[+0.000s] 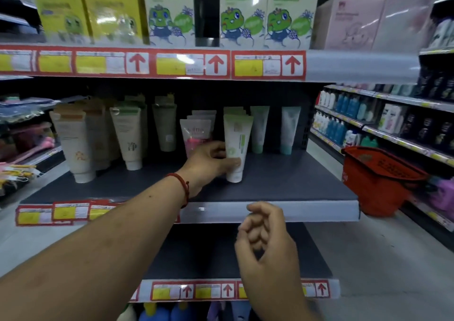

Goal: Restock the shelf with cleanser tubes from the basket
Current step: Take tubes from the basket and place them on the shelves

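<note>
My left hand [208, 163] reaches onto the dark middle shelf [282, 185] and grips the lower part of a white cleanser tube with green print [237, 139], which stands upright on its cap. A pink tube [195, 134] stands just behind my fingers. My right hand [264, 232] hovers in front of the shelf's front rail, fingers curled loosely, with nothing in it. The red basket [378, 180] hangs at the shelf's right end; its contents are hidden from me.
More tubes stand in rows: beige and white ones [78, 144] at left, pale green ones [290, 129] at the back right. Boxed products [245, 11] fill the upper shelf. A side aisle of bottles [344, 122] runs along the right.
</note>
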